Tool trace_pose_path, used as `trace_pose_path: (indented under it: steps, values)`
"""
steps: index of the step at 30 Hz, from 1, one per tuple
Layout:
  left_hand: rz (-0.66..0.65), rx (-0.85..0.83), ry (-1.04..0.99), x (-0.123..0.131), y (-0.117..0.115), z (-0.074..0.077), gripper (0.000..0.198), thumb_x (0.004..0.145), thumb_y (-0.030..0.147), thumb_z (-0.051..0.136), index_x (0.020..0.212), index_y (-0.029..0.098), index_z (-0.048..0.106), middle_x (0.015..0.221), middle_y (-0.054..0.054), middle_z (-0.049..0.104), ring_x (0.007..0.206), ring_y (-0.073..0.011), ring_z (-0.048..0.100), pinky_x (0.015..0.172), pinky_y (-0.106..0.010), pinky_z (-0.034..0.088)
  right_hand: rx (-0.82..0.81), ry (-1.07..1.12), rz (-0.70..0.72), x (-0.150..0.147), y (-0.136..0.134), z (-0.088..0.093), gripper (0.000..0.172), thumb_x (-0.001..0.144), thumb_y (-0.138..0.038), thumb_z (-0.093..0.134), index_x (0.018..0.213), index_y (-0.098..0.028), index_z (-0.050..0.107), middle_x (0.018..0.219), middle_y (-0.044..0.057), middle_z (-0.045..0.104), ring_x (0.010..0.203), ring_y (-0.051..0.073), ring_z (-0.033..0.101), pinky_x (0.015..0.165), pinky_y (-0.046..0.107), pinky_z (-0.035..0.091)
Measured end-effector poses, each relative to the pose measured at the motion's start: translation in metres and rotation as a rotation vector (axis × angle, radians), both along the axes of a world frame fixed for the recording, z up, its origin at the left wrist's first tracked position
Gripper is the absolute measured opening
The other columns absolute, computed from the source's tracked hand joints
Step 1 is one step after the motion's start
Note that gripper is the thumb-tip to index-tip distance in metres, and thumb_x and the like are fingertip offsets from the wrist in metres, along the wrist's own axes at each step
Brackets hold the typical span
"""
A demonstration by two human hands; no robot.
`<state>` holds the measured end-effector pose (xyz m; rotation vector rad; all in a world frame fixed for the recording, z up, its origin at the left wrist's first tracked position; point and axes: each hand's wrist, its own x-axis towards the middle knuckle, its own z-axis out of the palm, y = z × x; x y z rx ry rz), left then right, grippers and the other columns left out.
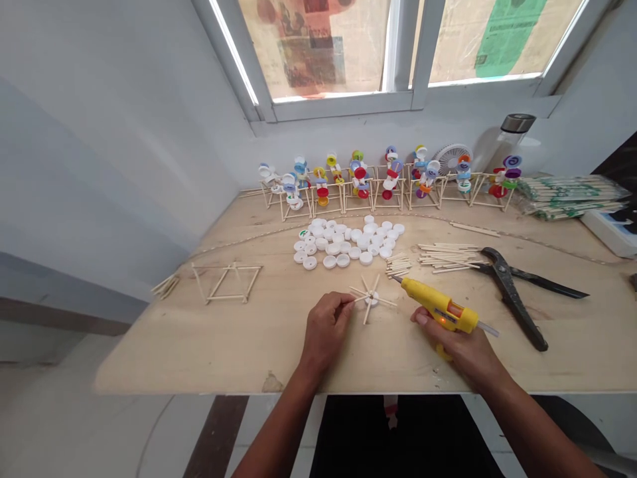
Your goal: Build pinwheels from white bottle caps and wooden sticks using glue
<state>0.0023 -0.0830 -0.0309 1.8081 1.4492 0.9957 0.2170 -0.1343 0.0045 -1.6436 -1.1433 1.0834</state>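
Note:
My left hand (326, 328) pinches one spoke of a small stick star (371, 298), whose several thin wooden sticks fan out from a white bottle cap under its centre. In my right hand (460, 345) is a yellow glue gun (440, 305), its orange light lit. The gun's nozzle points up and left, a little to the right of the star and apart from it. Behind the star lies a spread of white bottle caps (343, 242). Short cut sticks (398, 265) lie just beyond the nozzle.
Black-handled pliers (512, 292) lie right, beside longer sticks (448, 257). A stick frame (231, 284) stands left, near a small stick bundle (165, 285). Along the wall are stick stands with coloured cap wheels (359, 176), a fan (452, 159), a bottle (510, 143) and bagged sticks (570, 192).

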Motion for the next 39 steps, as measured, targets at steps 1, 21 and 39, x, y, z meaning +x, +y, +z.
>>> trace_pose_path:
  steps: [1,21,39]
  values:
    - [-0.016,0.014,0.028,-0.001,0.000,0.000,0.015,0.081,0.025,0.052,0.083,0.020,0.065,0.084,-0.004,0.068,0.081,-0.0185,0.061,0.074,-0.030,0.046,-0.015,0.019,0.001,0.001,0.001,-0.002,0.034,0.067,-0.049,0.067,0.075,-0.017,0.066,0.078,0.006,0.067,0.073,0.020,0.063,0.064,0.028,0.051]
    - [-0.024,0.136,0.233,0.005,0.000,-0.001,0.013,0.082,0.022,0.050,0.080,0.021,0.063,0.080,-0.003,0.066,0.079,-0.0193,0.057,0.075,-0.033,0.043,-0.050,0.094,0.032,0.002,0.002,0.000,0.041,0.062,-0.056,0.069,0.078,-0.018,0.067,0.082,0.008,0.069,0.079,0.023,0.065,0.070,0.030,0.053]
    - [-0.032,0.169,0.304,0.007,0.001,-0.003,0.015,0.083,0.020,0.048,0.081,0.020,0.063,0.081,-0.004,0.065,0.080,-0.0196,0.055,0.074,-0.034,0.041,-0.111,0.086,-0.019,0.001,0.002,-0.004,0.042,0.059,-0.053,0.071,0.079,-0.017,0.068,0.086,0.009,0.070,0.081,0.024,0.066,0.070,0.030,0.053]
